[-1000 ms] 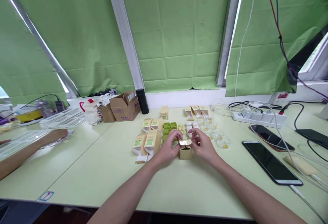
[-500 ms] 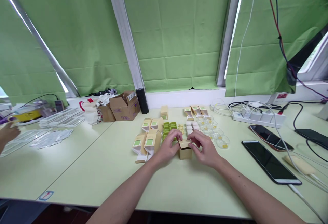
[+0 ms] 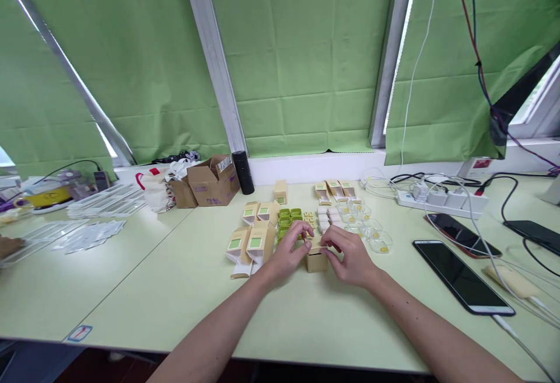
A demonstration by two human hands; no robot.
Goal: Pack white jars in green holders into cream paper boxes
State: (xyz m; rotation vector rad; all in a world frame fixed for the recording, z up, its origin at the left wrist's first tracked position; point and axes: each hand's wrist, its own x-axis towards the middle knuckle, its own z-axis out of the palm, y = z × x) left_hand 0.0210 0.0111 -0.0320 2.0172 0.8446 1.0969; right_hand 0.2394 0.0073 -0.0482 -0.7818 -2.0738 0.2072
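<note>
A small kraft cardboard box stands on the table between my hands, its top flap nearly down. My left hand curls round the box's left side, fingers over its far edge. On the right, my right hand pinches the flap's edge between thumb and fingers. Beyond the box are green square cups, small yellow pieces and white rolls, partly hidden by my hands. Open kraft boxes with green labels stand to the left. Clear plastic cups lie to the right.
A power strip, a white phone and a darker phone lie at right amid cables. A black cylinder and brown carton stand at the back. Another person's hand is at far left.
The flap of the small box has come down, narrowing the dark gap at its front. The other person's hand at far left has moved lower and further out of view.
</note>
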